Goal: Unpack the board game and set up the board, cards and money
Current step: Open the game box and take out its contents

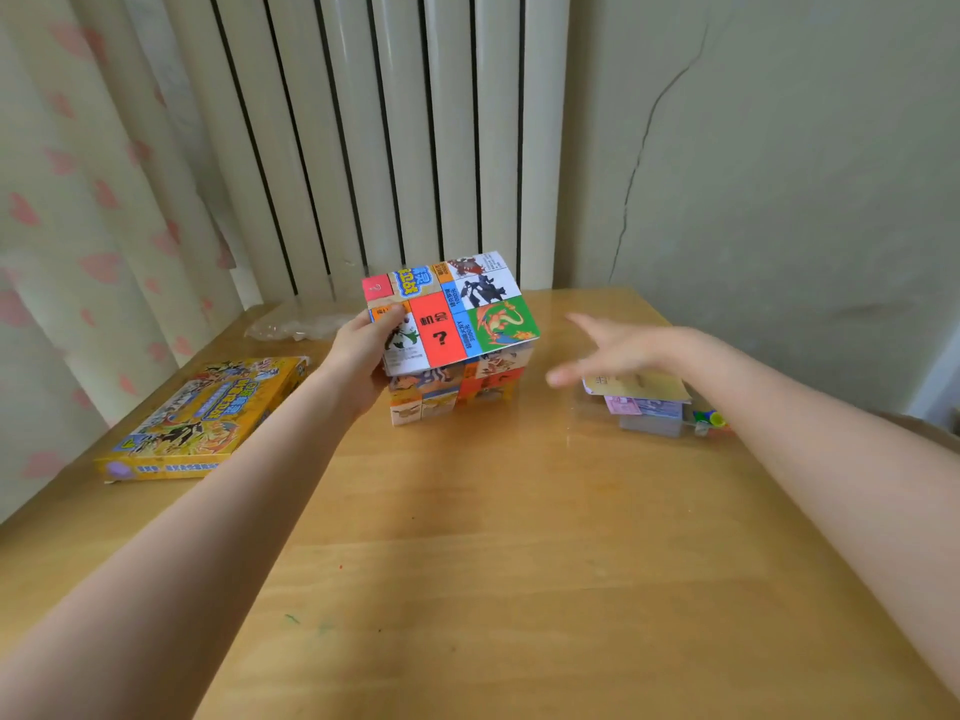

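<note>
The bench (519, 563) is carrying everything. The left hand (363, 350) is gripping the folded board (452, 324); the right hand (613, 350), fingers spread, is hovering beside it. Unfolding single-handed, the board could be swinging into the money (641, 405) just beneath that hand.

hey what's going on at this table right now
A person is unpacking a board game on a wooden table. Their left hand grips the folded game board, lifted partly open. Their right hand is open in the air beside it, holding nothing. The yellow game box lies to the left, and a stack of cards and money sits to the right.
</note>
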{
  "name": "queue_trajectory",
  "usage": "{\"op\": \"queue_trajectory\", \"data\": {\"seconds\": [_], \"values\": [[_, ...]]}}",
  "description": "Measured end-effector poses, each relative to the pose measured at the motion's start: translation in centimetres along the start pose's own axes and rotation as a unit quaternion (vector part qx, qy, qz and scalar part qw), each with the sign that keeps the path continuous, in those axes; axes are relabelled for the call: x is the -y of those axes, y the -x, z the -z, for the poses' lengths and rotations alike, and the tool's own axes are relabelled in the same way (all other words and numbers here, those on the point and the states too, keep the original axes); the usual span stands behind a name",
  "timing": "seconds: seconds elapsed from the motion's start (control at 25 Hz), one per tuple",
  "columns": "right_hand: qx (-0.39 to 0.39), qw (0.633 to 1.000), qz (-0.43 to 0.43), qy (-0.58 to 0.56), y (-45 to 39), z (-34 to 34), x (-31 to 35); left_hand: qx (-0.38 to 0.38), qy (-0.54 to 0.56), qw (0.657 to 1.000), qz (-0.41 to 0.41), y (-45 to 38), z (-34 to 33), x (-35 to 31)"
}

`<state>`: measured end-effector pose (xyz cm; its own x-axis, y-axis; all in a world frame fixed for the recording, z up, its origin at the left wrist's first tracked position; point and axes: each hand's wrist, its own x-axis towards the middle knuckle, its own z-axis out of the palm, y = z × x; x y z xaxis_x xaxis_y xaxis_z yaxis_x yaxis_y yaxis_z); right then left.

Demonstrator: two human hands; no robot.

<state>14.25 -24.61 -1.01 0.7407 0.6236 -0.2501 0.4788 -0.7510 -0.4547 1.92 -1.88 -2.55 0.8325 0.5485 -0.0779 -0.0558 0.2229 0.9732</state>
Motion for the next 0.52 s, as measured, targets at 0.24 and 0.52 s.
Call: {"op": "queue_trajectory", "data": {"seconds": [0.24,0.52], "values": [[-0.084,0.922,0.140,-0.350,1.3,1.0,7.3,0.025,0.019,0.998,-0.045,1.7,0.8,-3.2],[-0.166,0.911,0.149,-0.346,2.6,-1.8,10.9,0.158,-0.514,0.805,-0.252,4.8,3.7,-3.9]]}}
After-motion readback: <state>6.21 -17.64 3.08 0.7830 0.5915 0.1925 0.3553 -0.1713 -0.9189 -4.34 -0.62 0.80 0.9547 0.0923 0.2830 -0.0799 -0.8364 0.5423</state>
